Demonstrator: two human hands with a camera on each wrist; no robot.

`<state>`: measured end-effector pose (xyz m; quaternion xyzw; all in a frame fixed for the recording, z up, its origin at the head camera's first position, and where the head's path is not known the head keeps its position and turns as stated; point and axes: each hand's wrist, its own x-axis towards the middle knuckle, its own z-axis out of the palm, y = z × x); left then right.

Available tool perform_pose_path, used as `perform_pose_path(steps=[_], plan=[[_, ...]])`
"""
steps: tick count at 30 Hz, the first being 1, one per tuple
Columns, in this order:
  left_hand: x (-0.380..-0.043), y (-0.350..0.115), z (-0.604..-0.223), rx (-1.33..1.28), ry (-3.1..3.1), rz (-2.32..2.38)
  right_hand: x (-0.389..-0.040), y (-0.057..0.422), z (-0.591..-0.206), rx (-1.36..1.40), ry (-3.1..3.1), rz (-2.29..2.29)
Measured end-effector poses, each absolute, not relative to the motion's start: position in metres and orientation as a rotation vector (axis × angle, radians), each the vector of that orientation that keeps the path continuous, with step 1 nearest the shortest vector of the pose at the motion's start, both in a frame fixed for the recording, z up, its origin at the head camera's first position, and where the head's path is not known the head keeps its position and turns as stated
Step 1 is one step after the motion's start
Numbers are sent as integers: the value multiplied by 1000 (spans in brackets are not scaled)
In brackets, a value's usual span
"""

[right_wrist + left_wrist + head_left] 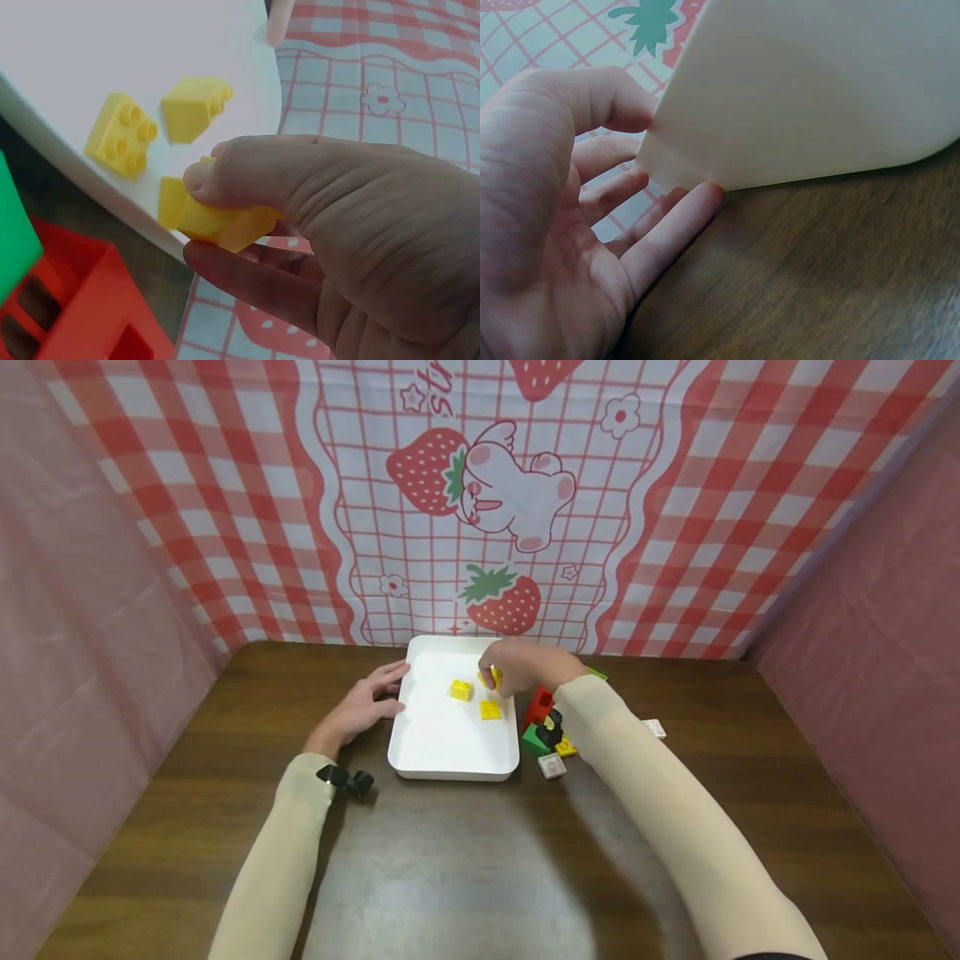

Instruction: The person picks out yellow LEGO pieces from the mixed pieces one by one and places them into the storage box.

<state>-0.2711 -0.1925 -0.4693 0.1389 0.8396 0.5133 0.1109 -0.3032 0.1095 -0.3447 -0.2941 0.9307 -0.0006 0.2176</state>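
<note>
A shallow white tray (435,747) stands on the wooden table. My left hand (362,703) touches its left wall with fingertips and thumb, the fingers spread and loosely bent. Over the tray's right side, my right hand (531,664) pinches a yellow toy brick (214,221) between thumb and fingers; part of this brick is hidden by the thumb. Two more yellow bricks lie in the tray: a sloped one (191,109) with studs facing sideways, and a flatter studded one (122,136) near the right wall.
Right of the tray lie a red block (97,300) with openings, a green block (535,741), a yellow piece (566,747) and a white piece (552,766). Another white piece (655,728) sits beyond the right forearm. A strawberry-print cloth (480,593) hangs behind the tray.
</note>
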Motion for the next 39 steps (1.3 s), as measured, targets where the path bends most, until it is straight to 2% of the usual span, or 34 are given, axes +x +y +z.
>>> perform_pose_path(steps=[22, 39], plan=[[-271, -194, -471, 461, 2455, 1548, -297, 66, -352, -912, 2510, 8], [-272, -193, -471, 445, 2473, 1532, -295, 60, -366, -997, 2502, -43]])
